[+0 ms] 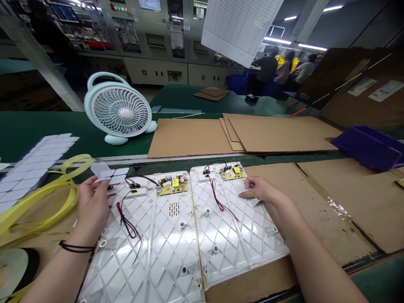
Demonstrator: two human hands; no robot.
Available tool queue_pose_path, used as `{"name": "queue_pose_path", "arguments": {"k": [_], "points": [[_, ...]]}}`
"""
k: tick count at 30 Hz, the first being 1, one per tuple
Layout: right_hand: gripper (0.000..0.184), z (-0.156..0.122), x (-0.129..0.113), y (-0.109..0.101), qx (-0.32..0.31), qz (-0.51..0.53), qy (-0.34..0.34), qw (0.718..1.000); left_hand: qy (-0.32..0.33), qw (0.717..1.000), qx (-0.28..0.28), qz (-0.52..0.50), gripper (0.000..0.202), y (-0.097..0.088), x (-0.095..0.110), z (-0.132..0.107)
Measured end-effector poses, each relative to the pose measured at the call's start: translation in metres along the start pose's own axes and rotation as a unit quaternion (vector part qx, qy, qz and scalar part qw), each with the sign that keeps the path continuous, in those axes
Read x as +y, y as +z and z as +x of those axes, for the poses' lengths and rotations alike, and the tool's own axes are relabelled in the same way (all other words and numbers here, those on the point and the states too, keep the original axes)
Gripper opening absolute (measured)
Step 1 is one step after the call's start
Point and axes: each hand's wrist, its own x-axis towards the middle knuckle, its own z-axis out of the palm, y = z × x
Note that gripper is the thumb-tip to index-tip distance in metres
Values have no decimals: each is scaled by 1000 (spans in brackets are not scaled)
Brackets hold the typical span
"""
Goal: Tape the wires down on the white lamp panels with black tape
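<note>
My left hand [94, 202] is closed, with thumb and forefinger pinched at a white pad [100, 169] beside a few more white pads [120, 172]. Two white ribbed plastic panels lie side by side: the left panel [167, 252] and the right panel [233, 235]. Each carries a circuit board, the left board [172, 185] and the right board [232, 172], plus red and black wires [128, 223]. Over the upper right of the right panel, my right hand [260, 189] has curled fingers and its thumb low against the surface. What lies under those fingertips is unclear.
A pale blue fan [120, 110] stands behind the panels at left. Yellow tape strips [41, 202] and rows of white pads [31, 168] lie left. Cardboard sheets [277, 132] are at the back, a blue bin [372, 145] at right. A printed sheet [241, 27] hangs above. People [268, 67] sit far off.
</note>
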Motion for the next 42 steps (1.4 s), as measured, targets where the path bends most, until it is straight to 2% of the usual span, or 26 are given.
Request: {"name": "queue_pose_path", "arguments": {"k": [4,8,10,13,18,23,25,28,30,32,33,34,36,37,39,42], "points": [[40,-4,-4,-2,-24,1,36,999,-5,1000,-7,-4,44,-2,0,-2],[33,-2,-2,-2,-7,-10,23,1000,-6,999,-7,-44,40,-11,10,-5],[32,3,0,-1,12,-27,25,999,47,996,-14,-75,37,-19,17,-9],[27,13,2,0,38,-64,32,997,172,981,-44,-83,34,-32,29,-21],[23,22,-6,-1,57,-153,52,985,290,954,-65,-29,32,-46,55,-61],[25,17,-25,2,44,-229,70,970,391,908,-152,-6,22,-50,76,-99],[31,13,-35,2,37,-255,78,963,384,900,-206,-27,17,-50,77,-108],[39,3,-54,6,53,-296,78,950,307,893,-321,-70,13,-47,70,-118],[39,-7,-77,15,92,-311,49,945,243,886,-387,-84,14,-45,65,-122],[38,-21,-106,32,108,-265,-41,957,201,878,-427,-83,16,-43,61,-125],[40,-29,-123,43,87,-192,-127,969,193,875,-438,-81,17,-42,60,-126],[40,-36,-139,55,18,-111,-202,973,191,872,-443,-79,19,-41,59,-127],[38,-46,-166,78,-79,-17,-271,959,205,867,-449,-71,25,-41,57,-127],[35,-48,-176,88,-98,-16,-283,954,218,863,-451,-63,28,-41,56,-127],[31,-45,-185,104,-98,-37,-285,953,259,856,-447,-21,34,-42,53,-127],[31,-32,-180,119,-81,-39,-254,963,333,852,-381,133,45,-46,49,-131]]}}
